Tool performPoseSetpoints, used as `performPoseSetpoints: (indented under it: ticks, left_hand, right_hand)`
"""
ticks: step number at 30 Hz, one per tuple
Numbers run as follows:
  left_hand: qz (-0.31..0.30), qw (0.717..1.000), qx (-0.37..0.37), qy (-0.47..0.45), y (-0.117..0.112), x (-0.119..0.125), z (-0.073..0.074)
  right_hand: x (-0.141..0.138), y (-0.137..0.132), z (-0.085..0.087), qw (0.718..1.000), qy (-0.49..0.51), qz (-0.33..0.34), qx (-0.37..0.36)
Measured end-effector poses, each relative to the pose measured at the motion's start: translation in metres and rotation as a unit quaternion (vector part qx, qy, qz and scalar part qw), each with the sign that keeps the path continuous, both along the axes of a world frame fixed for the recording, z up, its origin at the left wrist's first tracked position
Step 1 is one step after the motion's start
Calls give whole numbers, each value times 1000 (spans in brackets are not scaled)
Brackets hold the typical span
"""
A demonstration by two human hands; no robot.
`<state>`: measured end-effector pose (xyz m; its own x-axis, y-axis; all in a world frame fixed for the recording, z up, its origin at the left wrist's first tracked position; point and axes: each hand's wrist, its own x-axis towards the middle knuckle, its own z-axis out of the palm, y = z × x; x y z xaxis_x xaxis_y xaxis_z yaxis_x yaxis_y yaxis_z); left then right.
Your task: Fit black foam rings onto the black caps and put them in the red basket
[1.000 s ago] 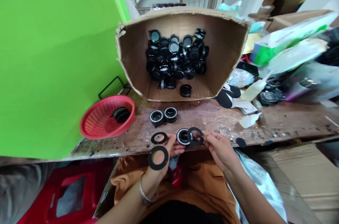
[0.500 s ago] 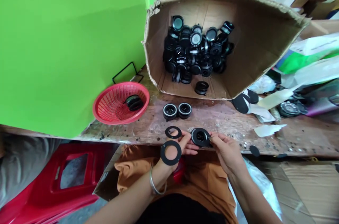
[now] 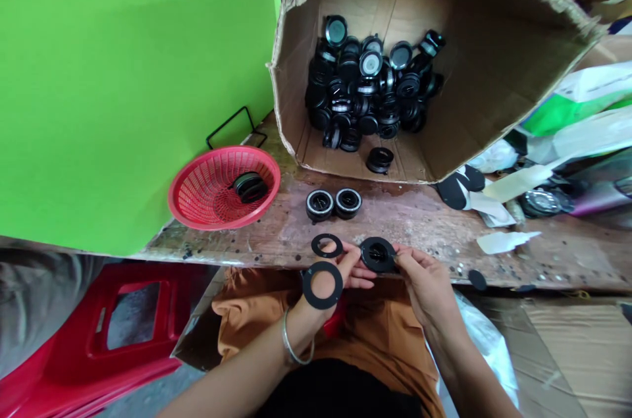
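Note:
Near the bench's front edge, my left hand (image 3: 351,268) holds a round black part (image 3: 378,255) with a flat black ring lying over its top. Thumb and finger of my right hand (image 3: 421,274) pinch that part's right edge. One loose flat ring (image 3: 322,285) rests over the back of my left hand near the wrist. Another flat ring (image 3: 326,245) sits by my left fingers; what supports it is unclear. Beyond my hands, two round black parts with pale rims (image 3: 319,205) (image 3: 348,203) stand side by side on the bench.
A cardboard box (image 3: 474,76) on its side holds many round black parts (image 3: 360,102). At the left, a red plastic basket (image 3: 197,197) contains a few more. White squeeze bottles (image 3: 506,241) and black discs (image 3: 461,186) lie on the right. A green panel (image 3: 123,76) borders the left.
The flat ring now covers the pale rim that partly showed on the held part. Both hands keep nearly the same grip, and the camera view has shifted slightly.

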<state>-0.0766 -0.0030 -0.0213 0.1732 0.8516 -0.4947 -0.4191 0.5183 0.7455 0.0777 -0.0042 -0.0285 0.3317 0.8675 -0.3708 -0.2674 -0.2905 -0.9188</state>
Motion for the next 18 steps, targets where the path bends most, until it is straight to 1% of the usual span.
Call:
performPoseSetpoints:
  ticks: [6,18]
  left_hand:
    - [5,1000,-1,1,0,0,1]
    - [11,999,-19,36,3,3,2]
  right_hand:
    - [-3,1,0,1000,-7,-12,-5]
    - [-5,-1,0,999,-48,2,5]
